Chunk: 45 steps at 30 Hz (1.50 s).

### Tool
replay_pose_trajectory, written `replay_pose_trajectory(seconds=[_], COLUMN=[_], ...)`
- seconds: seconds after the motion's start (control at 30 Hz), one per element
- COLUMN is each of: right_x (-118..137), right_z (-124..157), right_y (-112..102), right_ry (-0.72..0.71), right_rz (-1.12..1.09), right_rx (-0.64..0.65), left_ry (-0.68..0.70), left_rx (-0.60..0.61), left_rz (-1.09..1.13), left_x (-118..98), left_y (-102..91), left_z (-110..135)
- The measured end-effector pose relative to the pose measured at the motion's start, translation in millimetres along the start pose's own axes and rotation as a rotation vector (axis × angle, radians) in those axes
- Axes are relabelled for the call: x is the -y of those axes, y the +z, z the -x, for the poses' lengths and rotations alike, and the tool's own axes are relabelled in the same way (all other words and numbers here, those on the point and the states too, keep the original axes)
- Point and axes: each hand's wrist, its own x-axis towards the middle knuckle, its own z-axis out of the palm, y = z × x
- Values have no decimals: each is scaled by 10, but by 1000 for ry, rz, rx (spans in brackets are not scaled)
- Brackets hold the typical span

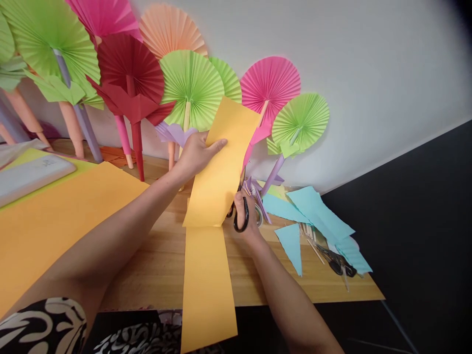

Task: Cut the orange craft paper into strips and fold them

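Observation:
My left hand (197,153) pinches the upper part of a long orange paper strip (216,216) and holds it up over the wooden table (162,265). The strip bends at its middle, and its lower half hangs past the table's front edge. My right hand (246,216) grips black-handled scissors (240,214) at the strip's right edge; the blades are hidden behind the paper.
Pleated paper fans (191,88) in green, pink, red and peach lean on the white wall. A large orange sheet (55,221) covers the table's left. Light blue paper scraps (313,211), sticks and a second pair of scissors (337,263) lie at the right.

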Motion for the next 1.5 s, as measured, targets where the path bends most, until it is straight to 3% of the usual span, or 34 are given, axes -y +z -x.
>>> replay_pose_trajectory(seconds=[0.1, 0.27, 0.5, 0.67, 0.97, 1.5], right_x=[25, 65, 72, 89, 168, 118], right_z=[-2, -46, -45, -13, -28, -32], right_y=[-12, -17, -38, -50, -74, -66], right_ry=[34, -96, -78, 11, -46, -54], right_rz=[-18, -55, -18, 10, 32, 15], right_rx=[47, 3, -24, -16, -75, -102], left_ry=[31, 16, -30, -52, -34, -24], left_rx=[18, 16, 17, 62, 103, 113], left_rz=[-21, -68, -52, -32, 70, 5], left_x=[-19, -20, 16, 2, -19, 31], left_y=[15, 69, 88, 94, 141, 131], left_z=[16, 54, 63, 73, 110, 96])
